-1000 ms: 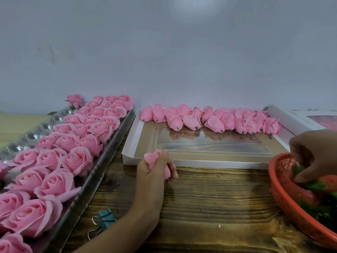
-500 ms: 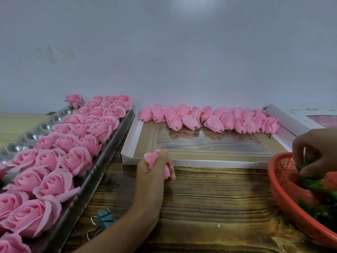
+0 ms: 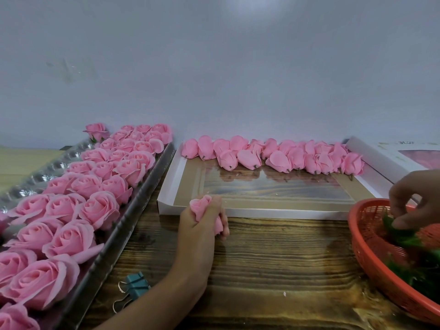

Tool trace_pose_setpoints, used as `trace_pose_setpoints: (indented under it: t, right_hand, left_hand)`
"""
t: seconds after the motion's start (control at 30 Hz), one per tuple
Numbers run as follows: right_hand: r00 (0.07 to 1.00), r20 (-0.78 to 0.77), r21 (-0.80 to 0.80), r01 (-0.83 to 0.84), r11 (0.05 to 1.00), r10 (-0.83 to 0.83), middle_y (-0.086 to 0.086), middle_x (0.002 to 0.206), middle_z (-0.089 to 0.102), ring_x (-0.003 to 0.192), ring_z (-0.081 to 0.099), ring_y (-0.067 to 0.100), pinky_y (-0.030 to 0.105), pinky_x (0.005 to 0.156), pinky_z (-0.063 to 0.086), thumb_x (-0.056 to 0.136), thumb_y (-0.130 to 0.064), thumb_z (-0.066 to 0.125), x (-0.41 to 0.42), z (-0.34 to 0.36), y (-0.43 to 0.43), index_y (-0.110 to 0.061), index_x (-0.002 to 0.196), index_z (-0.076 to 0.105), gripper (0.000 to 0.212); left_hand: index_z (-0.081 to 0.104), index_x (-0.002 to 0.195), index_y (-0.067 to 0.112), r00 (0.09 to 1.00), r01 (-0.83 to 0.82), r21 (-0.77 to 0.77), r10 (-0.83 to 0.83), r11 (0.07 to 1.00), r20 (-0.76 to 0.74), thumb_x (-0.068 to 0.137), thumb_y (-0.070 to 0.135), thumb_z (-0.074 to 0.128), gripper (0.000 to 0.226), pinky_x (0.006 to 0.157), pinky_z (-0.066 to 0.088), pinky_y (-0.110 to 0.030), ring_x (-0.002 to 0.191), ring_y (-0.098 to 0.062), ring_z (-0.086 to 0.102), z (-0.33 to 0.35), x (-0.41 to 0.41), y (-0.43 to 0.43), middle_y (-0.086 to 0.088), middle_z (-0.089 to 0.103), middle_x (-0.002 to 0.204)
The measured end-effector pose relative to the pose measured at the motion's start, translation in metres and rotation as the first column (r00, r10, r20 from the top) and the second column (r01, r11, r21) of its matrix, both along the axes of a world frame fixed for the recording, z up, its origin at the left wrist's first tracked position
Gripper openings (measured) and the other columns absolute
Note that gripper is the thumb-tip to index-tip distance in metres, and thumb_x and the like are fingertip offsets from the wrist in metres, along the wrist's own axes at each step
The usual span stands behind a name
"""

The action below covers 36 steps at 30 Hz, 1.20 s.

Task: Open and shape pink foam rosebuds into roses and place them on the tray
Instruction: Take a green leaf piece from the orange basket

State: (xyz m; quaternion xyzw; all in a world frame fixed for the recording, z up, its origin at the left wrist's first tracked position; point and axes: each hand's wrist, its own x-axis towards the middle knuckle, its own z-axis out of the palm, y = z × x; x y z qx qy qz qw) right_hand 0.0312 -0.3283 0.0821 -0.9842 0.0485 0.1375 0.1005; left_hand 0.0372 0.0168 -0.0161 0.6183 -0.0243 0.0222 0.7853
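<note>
Right hand (image 3: 419, 198) has risen, fingers (image 3: 404, 222) pinching leaf (image 3: 402, 236); left hand (image 3: 202, 227) grips rosebud (image 3: 201, 206), tip upward.

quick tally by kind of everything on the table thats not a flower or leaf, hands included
silver tray: 1
white window boxes: 2 (the other at far right)
red basket: 1
teal binder clip: 1
hands: 2 (left hand grips a rosebud, right hand reaches into the basket)
total: 7

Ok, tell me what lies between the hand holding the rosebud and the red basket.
Only bare wooden table separates the left hand, gripping the rosebud, from the basket; the head view shows it.
</note>
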Motion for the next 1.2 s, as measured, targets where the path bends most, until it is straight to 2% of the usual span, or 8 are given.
trace_pose_setpoints:
  t: [0.07, 0.13, 0.37, 0.57, 0.7, 0.8, 1.0, 1.2]
  right_hand:
    - [0.999, -0.036, 0.017, 0.016, 1.000, -0.016, -0.018, 0.065, 0.069, 0.068, 0.069, 0.007, 0.035, 0.070, 0.060, 0.010, -0.093, 0.063, 0.004, -0.001, -0.009, -0.053, 0.064, 0.065, 0.067]
    - [1.000, -0.012, 0.010, 0.007, 1.000, -0.006, -0.019, 0.065, 0.070, 0.062, 0.069, 0.004, 0.030, 0.066, 0.059, 0.011, -0.103, 0.045, 0.007, -0.002, -0.012, -0.051, 0.063, 0.067, 0.076]
    - [0.993, -0.112, -0.087, 0.034, 0.996, -0.044, -0.023, 0.065, 0.071, 0.065, 0.069, -0.004, 0.020, 0.067, 0.057, 0.041, -0.089, 0.042, 0.012, 0.002, 0.001, -0.054, 0.059, 0.069, 0.047]
    - [0.999, -0.001, -0.133, -0.038, 0.990, 0.038, -0.028, 0.063, 0.069, 0.065, 0.067, -0.009, 0.021, 0.070, 0.056, 0.083, -0.054, 0.067, 0.011, 0.003, -0.001, -0.064, 0.060, 0.063, 0.025]
    - [0.999, -0.021, -0.155, -0.039, 0.987, 0.036, -0.029, 0.063, 0.067, 0.067, 0.065, -0.010, 0.023, 0.073, 0.057, 0.057, -0.054, 0.078, 0.018, -0.006, -0.011, -0.059, 0.063, 0.068, 0.013]
    - [0.987, -0.155, -0.222, 0.011, 0.975, -0.046, -0.034, 0.067, 0.066, 0.069, 0.064, -0.014, 0.021, 0.075, 0.056, 0.036, -0.063, 0.067, 0.027, -0.021, -0.021, -0.044, 0.072, 0.071, 0.041]
    - [0.976, -0.164, -0.206, 0.108, 0.973, -0.143, -0.015, 0.071, 0.074, 0.063, 0.071, 0.003, 0.026, 0.064, 0.061, 0.031, -0.075, 0.059, 0.040, -0.054, -0.046, -0.040, 0.070, 0.069, 0.054]
    - [0.947, -0.277, -0.160, 0.119, 0.980, -0.161, -0.013, 0.077, 0.076, 0.070, 0.073, 0.004, 0.021, 0.060, 0.058, 0.042, -0.080, 0.050, 0.041, -0.049, -0.038, -0.062, 0.081, 0.060, 0.044]
  left_hand:
    - [0.056, 0.075, 0.012, 1.000, 0.003, -0.002, -0.003, 1.000, -0.004, 0.094, 0.028, 0.049, 0.025, 0.050, 0.047, -0.016, 0.050, -0.007, 0.051, 0.000, 0.000, 0.000, 0.001, 0.057, 0.058]
    - [0.056, 0.076, 0.012, 1.000, 0.003, 0.003, -0.003, 1.000, -0.004, 0.094, 0.027, 0.049, 0.025, 0.049, 0.047, -0.016, 0.050, -0.007, 0.051, -0.001, 0.000, 0.000, 0.001, 0.057, 0.058]
    - [0.057, 0.066, 0.014, 1.000, 0.000, 0.025, 0.000, 1.000, 0.011, 0.093, 0.028, 0.050, 0.031, 0.050, 0.047, -0.016, 0.050, -0.008, 0.050, -0.001, 0.000, 0.000, 0.000, 0.056, 0.057]
    - [0.056, 0.074, 0.011, 1.000, 0.013, 0.030, -0.013, 0.999, -0.008, 0.094, 0.029, 0.049, 0.027, 0.049, 0.047, -0.015, 0.051, -0.007, 0.051, -0.003, 0.001, 0.000, 0.002, 0.057, 0.058]
    - [0.056, 0.073, 0.012, 1.000, 0.015, 0.048, -0.015, 0.999, -0.002, 0.094, 0.030, 0.049, 0.028, 0.050, 0.047, -0.016, 0.052, -0.008, 0.051, -0.003, 0.001, 0.000, 0.002, 0.057, 0.058]
    - [0.055, 0.073, 0.011, 1.000, 0.018, 0.058, -0.018, 0.998, -0.001, 0.094, 0.030, 0.049, 0.028, 0.050, 0.047, -0.015, 0.052, -0.008, 0.051, -0.003, 0.001, 0.000, 0.001, 0.057, 0.059]
    - [0.055, 0.068, 0.015, 1.000, 0.012, 0.062, -0.013, 0.998, 0.016, 0.094, 0.030, 0.050, 0.030, 0.051, 0.046, -0.019, 0.053, -0.010, 0.051, -0.003, 0.001, 0.000, 0.001, 0.056, 0.058]
    - [0.056, 0.069, 0.014, 1.000, 0.017, 0.058, -0.019, 0.998, 0.020, 0.094, 0.031, 0.050, 0.030, 0.050, 0.047, -0.016, 0.051, -0.009, 0.051, -0.004, 0.002, 0.000, 0.001, 0.057, 0.058]
